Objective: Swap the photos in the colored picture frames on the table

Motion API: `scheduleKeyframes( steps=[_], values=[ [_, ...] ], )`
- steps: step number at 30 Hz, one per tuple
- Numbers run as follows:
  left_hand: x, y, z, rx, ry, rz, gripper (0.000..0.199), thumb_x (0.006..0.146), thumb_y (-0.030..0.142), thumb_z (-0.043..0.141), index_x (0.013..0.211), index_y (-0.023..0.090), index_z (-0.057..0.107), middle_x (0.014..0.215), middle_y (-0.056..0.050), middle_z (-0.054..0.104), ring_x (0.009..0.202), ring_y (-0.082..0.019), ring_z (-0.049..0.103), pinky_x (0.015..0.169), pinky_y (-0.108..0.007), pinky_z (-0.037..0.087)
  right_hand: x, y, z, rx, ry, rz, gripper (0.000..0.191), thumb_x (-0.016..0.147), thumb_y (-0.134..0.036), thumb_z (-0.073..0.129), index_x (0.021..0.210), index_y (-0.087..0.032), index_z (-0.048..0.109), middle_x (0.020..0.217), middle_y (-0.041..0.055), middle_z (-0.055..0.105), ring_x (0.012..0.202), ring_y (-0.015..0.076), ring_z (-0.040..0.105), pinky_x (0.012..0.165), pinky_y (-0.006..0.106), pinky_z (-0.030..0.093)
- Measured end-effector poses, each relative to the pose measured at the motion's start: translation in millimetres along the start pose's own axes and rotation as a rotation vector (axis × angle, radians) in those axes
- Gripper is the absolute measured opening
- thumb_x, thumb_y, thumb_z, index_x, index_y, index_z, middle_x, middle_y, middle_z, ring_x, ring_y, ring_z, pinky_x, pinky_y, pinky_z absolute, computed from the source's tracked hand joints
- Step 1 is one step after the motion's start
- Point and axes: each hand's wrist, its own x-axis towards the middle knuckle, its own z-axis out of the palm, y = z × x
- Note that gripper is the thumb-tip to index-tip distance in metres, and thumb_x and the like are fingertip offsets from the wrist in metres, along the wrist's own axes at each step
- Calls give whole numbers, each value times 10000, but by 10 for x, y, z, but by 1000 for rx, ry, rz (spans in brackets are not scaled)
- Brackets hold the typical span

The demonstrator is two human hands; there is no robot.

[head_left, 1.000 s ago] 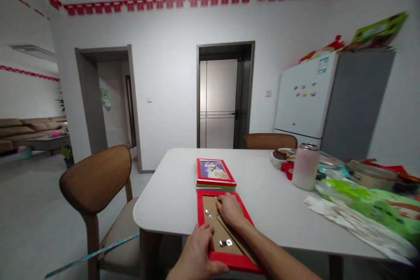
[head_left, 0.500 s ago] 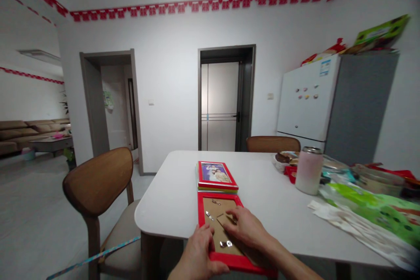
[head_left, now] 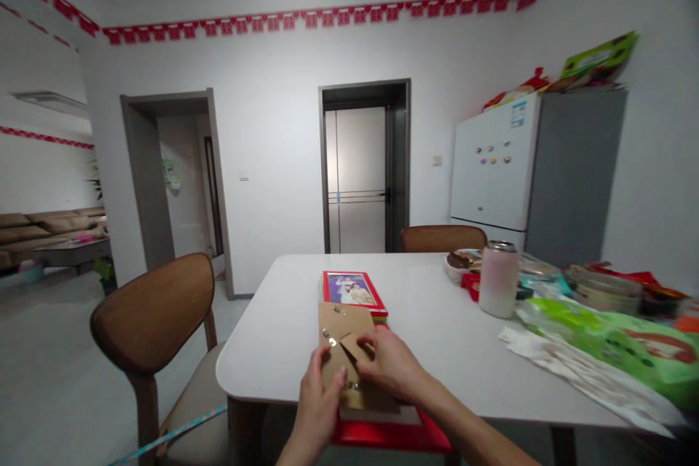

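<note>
Lifted above a red photo frame (head_left: pixel 393 437) at the table's near edge is its brown backing board (head_left: pixel 354 322), with small metal clips and a fold-out stand flap. My left hand (head_left: pixel 321 395) grips the board's left edge, thumb on the face near a clip. My right hand (head_left: pixel 390 364) pinches the stand flap on the right side. The board tilts and hides much of the frame beneath. Just beyond lies a small stack of frames, the top one red with a picture (head_left: pixel 346 290) of people on a purple background.
To the right on the white table (head_left: pixel 437 371) stand a pink-and-white tumbler (head_left: pixel 498 284), a green package (head_left: pixel 628 346), white gloves or cloth (head_left: pixel 573 371) and a clear round container (head_left: pixel 606 291). A brown chair (head_left: pixel 158 306) is at the left, another chair (head_left: pixel 445 237) behind.
The backing board has come up out of the red frame, raised by both hands. My left hand has moved from the frame's edge to the board. The view has shifted slightly.
</note>
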Motion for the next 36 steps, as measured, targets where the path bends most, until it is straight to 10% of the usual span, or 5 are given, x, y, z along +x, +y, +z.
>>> scheduleKeyframes(
  steps=[5, 11, 19, 28, 36],
  values=[
    [218, -84, -396, -223, 176, -181, 341, 682, 156, 490, 1019, 134, 443, 993, -92, 597, 849, -183, 591, 726, -273, 459, 52, -122, 32, 114, 57, -69, 352, 694, -338, 466, 988, -186, 587, 946, 71, 590, 838, 166, 526, 720, 238, 373],
    [252, -273, -950, -32, 187, -302, 344, 676, 39, 429, 1008, 129, 436, 903, -72, 634, 719, -154, 623, 623, -248, 481, -20, 565, 95, -176, 22, 238, 389, 683, -288, 452, 1032, -139, 539, 947, 140, 586, 840, 230, 555, 720, 312, 387],
    [303, -415, -1182, 412, 220, -225, 365, 584, 44, 524, 942, 116, 527, 948, -94, 604, 947, -225, 542, 854, -320, 372, -45, 832, 179, -57, 4, 365, 365, 608, -171, 434, 945, -102, 557, 924, 159, 625, 859, 244, 579, 703, 296, 406],
    [-102, 218, 97, 438, -136, 134, 530, 618, 186, 580, 1130, 146, 451, 1249, -105, 416, 1156, -215, 357, 982, -348, 270, -142, 541, -59, 1292, 10, 575, 735, 603, -164, 455, 1282, -153, 174, 678, 27, 652, 568, 174, 609, 554, 295, 473],
    [-117, 644, 473, 491, -185, 443, 421, 678, 104, 449, 1095, 163, 471, 982, -81, 566, 910, -194, 517, 824, -334, 423, -120, 498, -205, 1211, 4, 445, 622, 566, -181, 567, 1164, -187, 392, 574, -37, 586, 457, 99, 525, 463, 210, 417]
  ],
)
